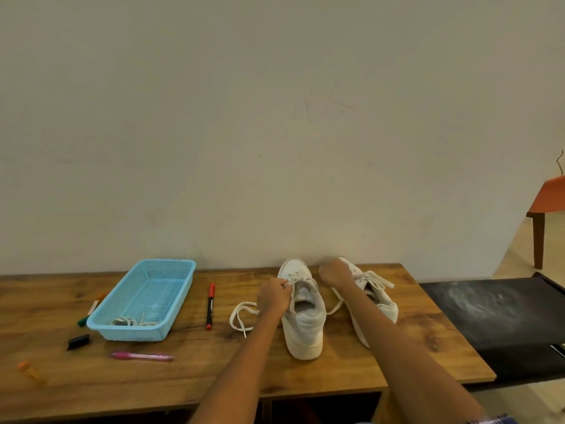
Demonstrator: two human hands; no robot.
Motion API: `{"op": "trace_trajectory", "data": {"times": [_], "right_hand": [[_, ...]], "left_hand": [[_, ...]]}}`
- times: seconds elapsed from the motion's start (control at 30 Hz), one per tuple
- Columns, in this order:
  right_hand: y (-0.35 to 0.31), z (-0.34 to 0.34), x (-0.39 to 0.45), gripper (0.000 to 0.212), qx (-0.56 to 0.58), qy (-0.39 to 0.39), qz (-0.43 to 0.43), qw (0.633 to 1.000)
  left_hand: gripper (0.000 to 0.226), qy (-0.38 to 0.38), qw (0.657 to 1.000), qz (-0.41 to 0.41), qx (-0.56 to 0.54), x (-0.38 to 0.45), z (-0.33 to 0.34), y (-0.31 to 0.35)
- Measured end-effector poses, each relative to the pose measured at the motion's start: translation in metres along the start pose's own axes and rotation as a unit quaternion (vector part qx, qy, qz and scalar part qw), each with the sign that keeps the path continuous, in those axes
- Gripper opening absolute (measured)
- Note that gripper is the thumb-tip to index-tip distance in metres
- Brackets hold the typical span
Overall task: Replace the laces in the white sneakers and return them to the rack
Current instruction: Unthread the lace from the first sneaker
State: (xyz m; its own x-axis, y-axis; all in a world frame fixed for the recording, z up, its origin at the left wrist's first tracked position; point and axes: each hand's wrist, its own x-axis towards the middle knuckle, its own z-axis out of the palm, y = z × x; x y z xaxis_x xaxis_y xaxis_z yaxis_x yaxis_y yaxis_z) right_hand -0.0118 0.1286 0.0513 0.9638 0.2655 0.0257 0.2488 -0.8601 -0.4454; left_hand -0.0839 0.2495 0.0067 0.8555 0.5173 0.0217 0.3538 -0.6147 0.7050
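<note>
Table (275, 371) against wall. Two sneakers side by side at 1 o'clock: left sneaker (304, 319), right sneaker (377, 298). Basket (143, 301) at 10 o'clock (laces (131, 322) inside). Marker (210, 306) between basket and sneakers. Pen (142, 356) before basket.

R forearm (397, 332) hides 2nd sneaker (379, 298) partly; orange chair (550, 197) cropped.
</note>
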Motion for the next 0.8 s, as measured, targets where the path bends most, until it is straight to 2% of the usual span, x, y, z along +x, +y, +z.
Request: {"op": "trace_trajectory", "data": {"times": [0.03, 0.07, 0.13, 0.2, 0.3, 0.4, 0.53, 0.6, 0.73, 0.8], "right_hand": [[0.004, 0.008, -0.002, 0.026, -0.023, -0.050, 0.007, 0.998], [0.005, 0.012, -0.006, 0.028, -0.008, -0.061, 0.018, 0.998], [0.001, 0.013, -0.008, 0.030, 0.038, -0.014, 0.015, 0.999], [-0.009, 0.013, -0.009, 0.021, 0.083, 0.021, -0.009, 0.996], [-0.019, 0.027, -0.020, 0.023, 0.021, -0.040, -0.057, 0.997], [-0.014, 0.043, -0.031, 0.021, -0.020, -0.001, -0.033, 0.999], [-0.014, 0.042, -0.032, 0.018, -0.052, 0.049, -0.007, 0.997], [-0.015, 0.041, -0.034, 0.013, -0.079, 0.046, -0.023, 0.996], [-0.015, 0.043, -0.032, 0.011, -0.105, 0.030, -0.039, 0.993], [-0.014, 0.043, -0.033, 0.019, -0.093, 0.054, -0.026, 0.994]], "left_hand": [[0.024, 0.001, 1.000, -0.002, 0.001, 0.000, 0.000, 0.000], [0.024, 0.004, 1.000, -0.004, 0.001, -0.001, -0.001, 0.000], [0.024, 0.009, 1.000, -0.006, -0.001, -0.001, 0.000, -0.001], [0.025, 0.011, 1.000, 0.000, 0.001, -0.001, 0.000, -0.001], [0.025, 0.016, 1.000, 0.003, 0.006, -0.002, 0.002, -0.001], [0.023, 0.025, 0.999, 0.001, 0.030, -0.004, 0.003, 0.002], [0.026, 0.058, 0.983, 0.045, 0.168, -0.007, 0.004, 0.021], [0.028, 0.064, 0.979, 0.079, 0.174, -0.003, 0.005, 0.034], [0.024, 0.029, 0.977, 0.133, 0.166, 0.008, 0.000, 0.044], [0.020, 0.033, 0.977, 0.138, 0.156, 0.011, 0.003, 0.039]]}}
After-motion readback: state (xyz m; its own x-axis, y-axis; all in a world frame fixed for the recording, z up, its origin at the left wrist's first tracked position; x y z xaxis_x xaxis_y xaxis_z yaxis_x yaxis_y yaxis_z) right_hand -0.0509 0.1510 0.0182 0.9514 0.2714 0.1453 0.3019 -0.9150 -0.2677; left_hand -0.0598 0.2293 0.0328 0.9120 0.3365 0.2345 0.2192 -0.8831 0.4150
